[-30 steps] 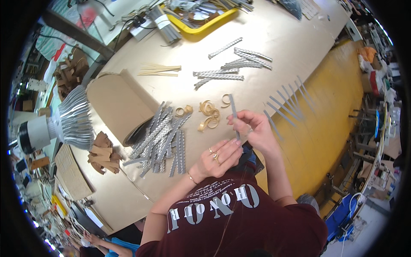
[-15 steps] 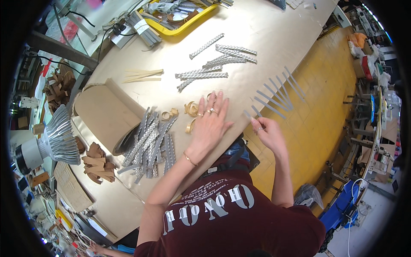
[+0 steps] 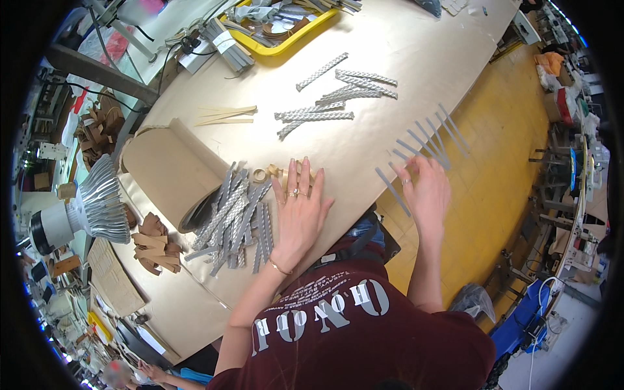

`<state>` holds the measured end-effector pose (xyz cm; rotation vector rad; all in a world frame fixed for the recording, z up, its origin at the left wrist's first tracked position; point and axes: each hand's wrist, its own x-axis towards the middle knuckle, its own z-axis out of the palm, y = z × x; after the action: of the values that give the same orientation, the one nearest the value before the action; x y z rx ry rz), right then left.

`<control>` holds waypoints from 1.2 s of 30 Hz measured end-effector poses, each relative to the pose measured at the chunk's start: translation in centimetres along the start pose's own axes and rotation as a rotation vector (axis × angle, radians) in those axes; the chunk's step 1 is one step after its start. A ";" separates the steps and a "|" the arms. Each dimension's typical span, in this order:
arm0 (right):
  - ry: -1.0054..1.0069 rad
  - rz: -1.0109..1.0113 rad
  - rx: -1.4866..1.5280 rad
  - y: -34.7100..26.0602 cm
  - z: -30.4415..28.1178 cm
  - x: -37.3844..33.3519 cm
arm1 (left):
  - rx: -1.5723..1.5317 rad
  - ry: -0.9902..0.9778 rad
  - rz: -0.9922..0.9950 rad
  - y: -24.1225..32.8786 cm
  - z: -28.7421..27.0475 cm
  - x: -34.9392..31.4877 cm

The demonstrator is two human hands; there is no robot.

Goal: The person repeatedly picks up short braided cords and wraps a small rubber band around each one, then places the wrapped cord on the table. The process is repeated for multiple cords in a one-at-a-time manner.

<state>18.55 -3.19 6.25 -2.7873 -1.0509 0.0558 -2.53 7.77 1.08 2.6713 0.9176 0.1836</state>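
Observation:
My left hand (image 3: 301, 211) lies palm down near the table's front edge, fingers stretched out. Its fingertips cover part of several curled tan strips (image 3: 274, 173). Beyond the table's right edge, my right hand (image 3: 429, 192) has curled fingers at the end of a thin grey strip, in a row of grey strips (image 3: 429, 137) that stick out over the edge. The nearest grey strip (image 3: 392, 191) lies free beside its thumb. Left of my left hand is a heap of grey and silver braided strips (image 3: 231, 218).
More braided strips (image 3: 344, 91) lie mid-table, with flat tan strips (image 3: 224, 116) to their left. A yellow tray (image 3: 286, 44) stands at the back. A rolled brown sheet (image 3: 170, 170), a finned lamp (image 3: 101, 198) and brown pieces (image 3: 156, 244) are on the left.
My left hand has drawn back toward me and left, onto the tan curls. My right hand has moved away from me and right along the grey strips, leaving the nearest strip free.

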 end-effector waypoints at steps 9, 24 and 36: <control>0.097 -0.307 -0.190 -2.5 4.3 -0.8 | -0.140 0.179 -0.096 -0.2 -1.5 -4.4; 0.107 -0.550 0.561 -11.0 4.0 4.6 | -0.210 0.431 -0.070 -1.2 -5.2 -3.9; -0.349 -0.583 0.436 -24.3 8.5 10.4 | -0.317 0.454 -0.153 -0.6 -4.4 -6.0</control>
<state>9.69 22.80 2.12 -2.0420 -1.6544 0.6282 -8.60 5.62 4.88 2.2903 1.1075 0.8506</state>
